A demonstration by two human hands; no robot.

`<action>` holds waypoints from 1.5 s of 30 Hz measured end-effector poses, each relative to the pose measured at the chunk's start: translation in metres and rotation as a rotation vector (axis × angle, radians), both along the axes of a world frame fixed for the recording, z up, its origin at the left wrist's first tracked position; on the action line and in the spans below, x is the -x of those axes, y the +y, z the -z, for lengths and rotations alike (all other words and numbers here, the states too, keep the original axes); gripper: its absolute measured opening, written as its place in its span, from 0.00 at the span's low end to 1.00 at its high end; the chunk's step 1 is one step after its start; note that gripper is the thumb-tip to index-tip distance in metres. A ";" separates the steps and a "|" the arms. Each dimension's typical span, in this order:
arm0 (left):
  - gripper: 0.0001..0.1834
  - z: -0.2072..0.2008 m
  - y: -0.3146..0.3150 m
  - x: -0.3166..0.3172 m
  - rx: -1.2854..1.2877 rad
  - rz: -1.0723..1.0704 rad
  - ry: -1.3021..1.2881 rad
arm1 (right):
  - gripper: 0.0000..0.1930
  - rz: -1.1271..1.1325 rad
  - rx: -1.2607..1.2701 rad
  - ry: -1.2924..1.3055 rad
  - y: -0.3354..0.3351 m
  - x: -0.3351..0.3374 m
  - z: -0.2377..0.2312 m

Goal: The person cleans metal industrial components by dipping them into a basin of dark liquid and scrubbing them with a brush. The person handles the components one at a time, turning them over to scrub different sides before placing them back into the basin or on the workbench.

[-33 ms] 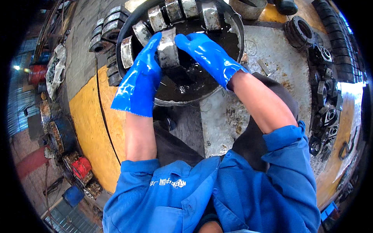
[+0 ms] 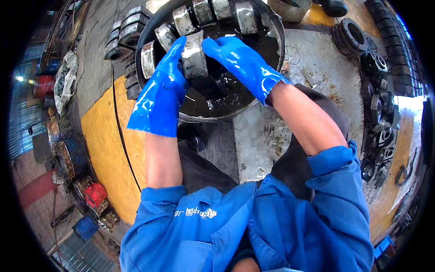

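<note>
Both my hands wear long blue rubber gloves and reach into a round dark tub [image 2: 279,45] of black liquid. Between them is a thick faceted metal piece [image 2: 194,55], wet and shiny, shaped like a large nut. My left hand [image 2: 173,68] lies along its left side, thumb near the top edge; the other fingers are hidden. On the opposite side my right hand [image 2: 226,51] is closed against it, fingertips out of sight. Similar metal pieces stand along the tub's far and left wall, among them one [image 2: 147,60] by my left hand and another [image 2: 246,18] farther right.
Stacked nut-like metal parts [image 2: 131,28] stand left of the tub. On the right are flanged rings [image 2: 350,36], loose hex nuts [image 2: 376,109] and a row of dark cylindrical parts [image 2: 398,59]. A worn metal plate [image 2: 326,59] and yellow board [image 2: 102,122] cover the floor.
The metal piece and both gloved hands have shifted very slightly to the left and up. The grip looks the same.
</note>
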State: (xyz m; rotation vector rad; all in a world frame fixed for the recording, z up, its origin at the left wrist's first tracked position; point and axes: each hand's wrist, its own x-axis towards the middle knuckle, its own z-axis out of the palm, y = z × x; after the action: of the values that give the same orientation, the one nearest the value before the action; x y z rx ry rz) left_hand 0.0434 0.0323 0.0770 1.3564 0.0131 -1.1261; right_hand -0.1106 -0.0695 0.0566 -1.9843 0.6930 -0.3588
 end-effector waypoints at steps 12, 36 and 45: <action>0.40 -0.043 0.020 -0.021 -0.168 0.165 -0.016 | 0.20 -0.196 0.352 -0.191 0.006 0.011 -0.018; 0.70 -0.077 0.068 -0.005 -0.486 0.760 -0.772 | 0.16 -0.260 0.150 -0.205 0.061 0.040 -0.040; 0.61 -0.079 0.097 0.000 -0.572 0.741 -0.799 | 0.18 -0.255 -0.099 -0.111 0.086 0.032 -0.037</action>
State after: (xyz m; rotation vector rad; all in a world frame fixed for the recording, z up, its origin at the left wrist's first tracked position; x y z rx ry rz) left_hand 0.0432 0.1296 0.1562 2.3659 -0.8641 -1.1227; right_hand -0.1429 0.0166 0.0938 -1.9147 0.3749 -0.2724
